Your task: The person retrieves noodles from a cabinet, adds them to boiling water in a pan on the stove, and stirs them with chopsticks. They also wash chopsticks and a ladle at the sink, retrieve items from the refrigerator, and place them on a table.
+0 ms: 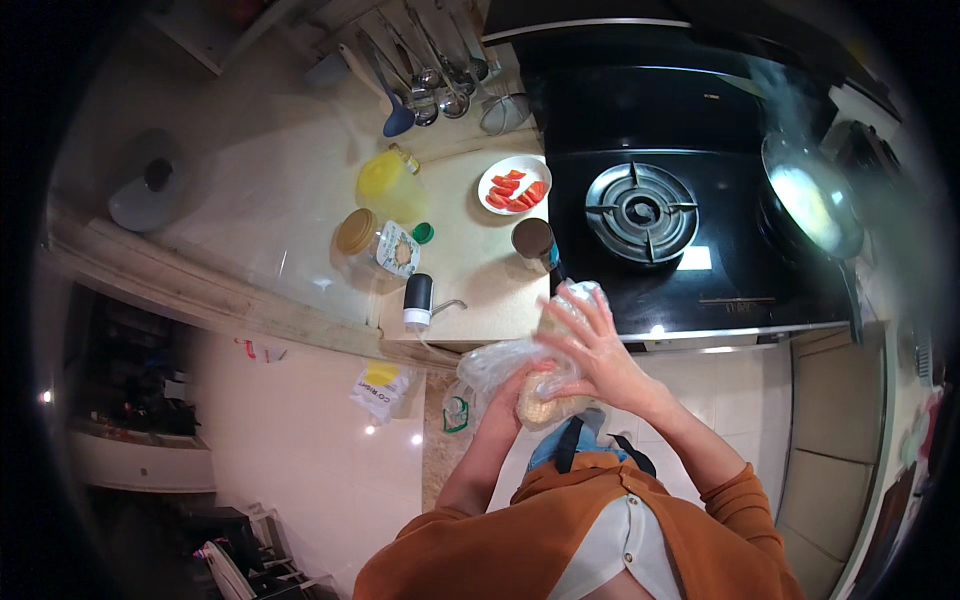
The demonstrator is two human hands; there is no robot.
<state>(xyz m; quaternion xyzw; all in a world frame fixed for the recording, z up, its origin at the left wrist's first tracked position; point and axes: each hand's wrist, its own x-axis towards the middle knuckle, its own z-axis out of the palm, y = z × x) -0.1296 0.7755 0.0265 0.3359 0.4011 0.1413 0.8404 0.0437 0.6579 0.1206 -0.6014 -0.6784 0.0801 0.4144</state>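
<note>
A clear plastic bag [487, 364] with a pale, wavy cake that looks like dried noodles [551, 409] is in front of my body, just off the counter's front edge. My left hand [521, 386] grips the bag and cake from the left side. Over the bag's upper part lies my right hand [600, 356], fingers spread and slightly blurred, thumb against the cake. Whether it grips the plastic is unclear. A crumpled end of the bag shows beyond its fingertips, close to a dark-lidded jar [532, 238] at the counter's edge.
A white plate [485, 180] of tomato wedges [517, 191] stands beside the gas burner [641, 214]. On the right a wok [814, 202] steams. A water pump [418, 300], a gold-lidded jar [379, 240] and a yellow-topped jug [390, 187] line the left. Ladles [454, 101] hang behind.
</note>
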